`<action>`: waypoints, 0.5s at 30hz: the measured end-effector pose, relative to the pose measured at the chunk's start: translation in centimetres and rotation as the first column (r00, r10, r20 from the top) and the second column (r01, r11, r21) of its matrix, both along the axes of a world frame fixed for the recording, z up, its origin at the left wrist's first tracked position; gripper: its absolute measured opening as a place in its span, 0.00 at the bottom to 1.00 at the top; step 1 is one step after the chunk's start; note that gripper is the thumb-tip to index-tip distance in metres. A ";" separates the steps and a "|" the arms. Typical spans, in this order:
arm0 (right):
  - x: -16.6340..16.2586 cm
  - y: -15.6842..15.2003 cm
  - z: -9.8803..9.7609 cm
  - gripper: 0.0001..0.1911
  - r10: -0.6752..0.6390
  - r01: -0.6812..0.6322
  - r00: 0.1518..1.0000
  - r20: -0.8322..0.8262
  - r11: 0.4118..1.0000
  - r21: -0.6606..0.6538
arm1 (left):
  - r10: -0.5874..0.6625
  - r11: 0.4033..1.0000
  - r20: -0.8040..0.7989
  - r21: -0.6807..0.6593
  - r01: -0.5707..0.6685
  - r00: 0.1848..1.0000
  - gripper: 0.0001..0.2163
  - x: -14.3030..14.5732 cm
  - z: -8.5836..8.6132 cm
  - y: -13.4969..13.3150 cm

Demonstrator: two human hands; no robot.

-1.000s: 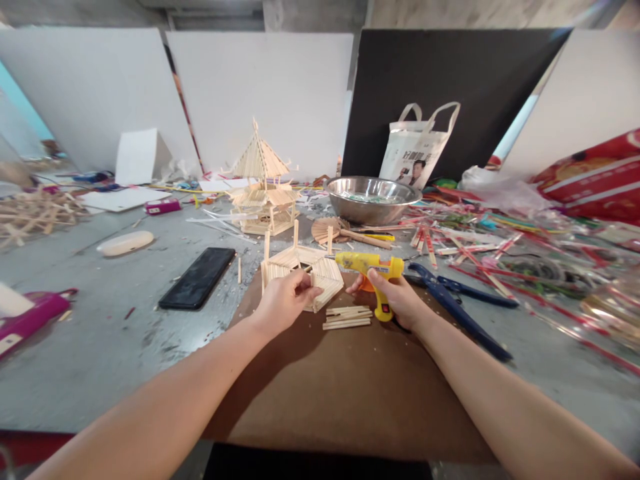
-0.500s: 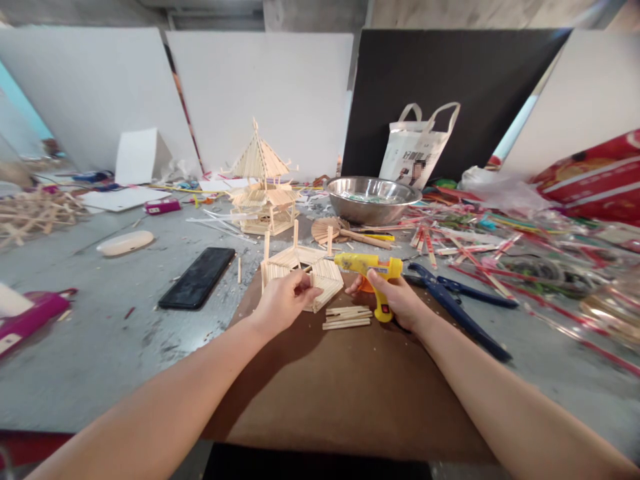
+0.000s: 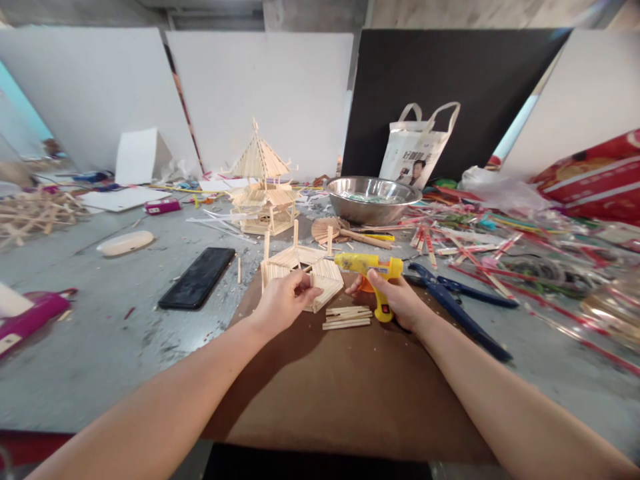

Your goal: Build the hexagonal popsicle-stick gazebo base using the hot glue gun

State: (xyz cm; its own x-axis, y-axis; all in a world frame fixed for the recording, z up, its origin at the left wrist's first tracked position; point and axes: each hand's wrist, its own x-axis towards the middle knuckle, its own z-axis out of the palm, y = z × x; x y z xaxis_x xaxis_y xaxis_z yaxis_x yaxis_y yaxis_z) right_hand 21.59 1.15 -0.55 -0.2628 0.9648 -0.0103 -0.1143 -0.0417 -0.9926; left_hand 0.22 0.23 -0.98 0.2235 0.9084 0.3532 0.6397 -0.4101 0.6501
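My left hand [image 3: 285, 300] is closed in a pinch on the near edge of a hexagonal wooden stick roof piece [image 3: 300, 265] that rests on a brown board [image 3: 345, 380]. A yellow glue gun [image 3: 370, 270] is gripped in my right hand [image 3: 397, 301], its nozzle pointing left at the roof piece. Several loose wooden sticks [image 3: 347, 317] lie on the board between my hands.
A finished stick pavilion [image 3: 261, 183] stands behind, a steel bowl [image 3: 373, 198] to its right. Blue pliers [image 3: 457, 300] lie right of my hand, a black phone [image 3: 197, 277] to the left. Colourful sticks and wrappers [image 3: 505, 240] litter the right side; a white bag [image 3: 417, 148] stands at the back.
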 end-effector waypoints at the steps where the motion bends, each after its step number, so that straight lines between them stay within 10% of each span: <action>1: 0.0 0.0 0.0 0.16 0.001 -0.001 1.000 0.004 1.000 0.002 | 0.001 1.000 -0.002 -0.001 -0.001 1.000 0.10 0.0 0.0 0.0; 15: 0.1 0.1 -0.1 0.16 0.025 -0.025 1.000 -0.002 1.000 0.017 | -0.003 1.000 0.004 -0.010 0.003 1.000 0.10 0.0 0.1 -0.1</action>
